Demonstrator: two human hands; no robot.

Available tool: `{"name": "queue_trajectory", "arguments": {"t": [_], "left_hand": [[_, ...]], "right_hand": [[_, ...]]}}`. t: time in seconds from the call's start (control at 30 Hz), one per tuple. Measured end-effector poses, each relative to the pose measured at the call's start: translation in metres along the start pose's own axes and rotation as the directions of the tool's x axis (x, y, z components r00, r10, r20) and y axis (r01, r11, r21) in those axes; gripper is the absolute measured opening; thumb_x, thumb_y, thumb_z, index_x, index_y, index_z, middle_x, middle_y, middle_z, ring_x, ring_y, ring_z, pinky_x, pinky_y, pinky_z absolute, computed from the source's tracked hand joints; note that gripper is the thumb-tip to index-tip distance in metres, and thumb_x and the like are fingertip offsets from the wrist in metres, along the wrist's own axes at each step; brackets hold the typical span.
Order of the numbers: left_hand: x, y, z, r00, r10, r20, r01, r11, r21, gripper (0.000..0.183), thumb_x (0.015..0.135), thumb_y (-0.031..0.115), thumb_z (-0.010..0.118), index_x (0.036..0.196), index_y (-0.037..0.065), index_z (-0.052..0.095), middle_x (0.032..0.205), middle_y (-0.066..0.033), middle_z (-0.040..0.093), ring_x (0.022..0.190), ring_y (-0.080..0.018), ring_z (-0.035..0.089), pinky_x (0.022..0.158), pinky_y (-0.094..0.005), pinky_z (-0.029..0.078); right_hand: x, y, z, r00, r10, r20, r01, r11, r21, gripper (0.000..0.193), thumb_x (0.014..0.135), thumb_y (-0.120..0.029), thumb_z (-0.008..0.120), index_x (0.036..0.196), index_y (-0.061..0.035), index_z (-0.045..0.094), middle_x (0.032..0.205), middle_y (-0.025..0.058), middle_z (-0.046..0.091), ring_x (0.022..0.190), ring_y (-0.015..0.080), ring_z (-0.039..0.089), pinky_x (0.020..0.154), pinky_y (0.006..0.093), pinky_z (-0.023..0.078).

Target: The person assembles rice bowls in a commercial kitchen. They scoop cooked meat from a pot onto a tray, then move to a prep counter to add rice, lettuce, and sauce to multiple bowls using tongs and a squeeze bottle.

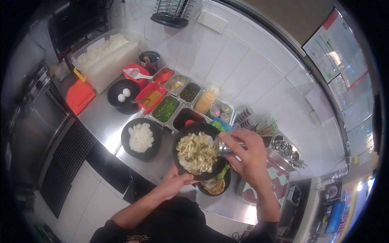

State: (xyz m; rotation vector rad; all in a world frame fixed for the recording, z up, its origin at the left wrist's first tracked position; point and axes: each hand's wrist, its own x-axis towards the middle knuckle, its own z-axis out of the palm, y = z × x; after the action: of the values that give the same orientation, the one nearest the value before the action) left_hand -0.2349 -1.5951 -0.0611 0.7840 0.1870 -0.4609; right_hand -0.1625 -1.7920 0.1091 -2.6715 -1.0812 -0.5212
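My left hand point(176, 182) grips the near rim of a black bowl point(184, 133), its thumb over the edge. White rice in the bowl is covered with pale sauce streaks and dark flakes point(197, 152). From the right, my right hand point(249, 154) holds a small shaker point(223, 148) tilted toward the food, its top at the bowl's right side. Partly hidden below this bowl is another dark bowl with browned food point(213, 186) and a green leaf. To the left, a black bowl of plain rice point(141, 137) rests on the steel counter.
Metal pans of ingredients, including green vegetables point(165, 110), line the wall beside a sauce bottle point(205, 101). Two white eggs point(124, 95) lie on a black dish. A large rice tub point(117, 62) stands far left; a cutlery bin point(285, 150) and trays point(279, 182) are right.
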Motion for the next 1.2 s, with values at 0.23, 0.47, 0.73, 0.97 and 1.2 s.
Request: {"name": "queue_trajectory", "arguments": {"t": [0.23, 0.47, 0.73, 0.97, 1.2], "left_hand": [[-0.002, 0.006, -0.001, 1.0, 0.0, 0.002, 0.0, 0.997, -0.075, 0.068, 0.092, -0.011, 0.048, 0.152, 0.009, 0.023, 0.145, -0.0173, 0.046, 0.128, -0.0324, 0.056, 0.103, -0.0469, 0.055], [-0.002, 0.007, 0.008, 1.0, 0.007, -0.019, -0.008, 0.998, -0.061, 0.063, 0.09, -0.01, 0.052, 0.147, 0.005, 0.032, 0.141, -0.0178, 0.051, 0.127, -0.0348, 0.057, 0.103, -0.0509, 0.053], [-0.001, 0.018, 0.007, 1.0, -0.011, -0.008, 0.01, 0.999, -0.051, 0.068, 0.091, -0.011, 0.048, 0.151, 0.01, 0.024, 0.146, -0.0166, 0.045, 0.129, -0.0319, 0.055, 0.105, -0.0484, 0.053], [-0.01, 0.034, -0.009, 0.988, 0.041, -0.152, -0.051, 0.997, -0.063, 0.065, 0.087, -0.011, 0.057, 0.146, 0.006, 0.036, 0.139, -0.0167, 0.054, 0.124, -0.0347, 0.058, 0.101, -0.051, 0.054], [-0.031, 0.014, -0.068, 0.959, -0.095, -0.266, 0.136, 0.981, 0.142, 0.063, 0.086, -0.011, 0.055, 0.145, 0.003, 0.036, 0.137, -0.0168, 0.055, 0.119, -0.0316, 0.061, 0.095, -0.0469, 0.057]], "right_hand": [[-0.012, 0.007, -0.017, 0.997, -0.028, -0.074, 0.017, 0.99, -0.142, 0.071, 0.06, -0.005, 0.08, 0.127, -0.0222, 0.067, 0.113, 0.0059, 0.061, 0.106, 0.028, 0.059, 0.092, 0.0444, 0.047], [-0.004, 0.001, -0.019, 0.991, -0.06, -0.121, 0.046, 0.992, -0.114, 0.069, 0.06, -0.004, 0.08, 0.126, -0.0185, 0.067, 0.117, 0.0094, 0.061, 0.107, 0.031, 0.059, 0.091, 0.046, 0.048], [-0.013, 0.021, 0.013, 0.93, 0.337, -0.147, -0.213, 0.819, 0.533, 0.062, 0.078, -0.01, 0.082, 0.134, -0.0069, 0.056, 0.117, 0.0102, 0.063, 0.11, 0.0263, 0.062, 0.098, 0.0393, 0.047], [-0.023, 0.101, 0.09, 0.725, 0.685, -0.076, -0.334, 0.445, 0.831, 0.058, 0.088, -0.016, 0.077, 0.135, -0.0012, 0.047, 0.116, 0.0094, 0.062, 0.104, 0.0186, 0.061, 0.091, 0.0322, 0.05], [0.018, 0.209, 0.2, 0.612, 0.774, -0.163, -0.462, 0.517, 0.72, 0.062, 0.083, -0.028, 0.082, 0.131, -0.0011, 0.052, 0.112, 0.0123, 0.064, 0.102, 0.0207, 0.062, 0.086, 0.0334, 0.051]]}}
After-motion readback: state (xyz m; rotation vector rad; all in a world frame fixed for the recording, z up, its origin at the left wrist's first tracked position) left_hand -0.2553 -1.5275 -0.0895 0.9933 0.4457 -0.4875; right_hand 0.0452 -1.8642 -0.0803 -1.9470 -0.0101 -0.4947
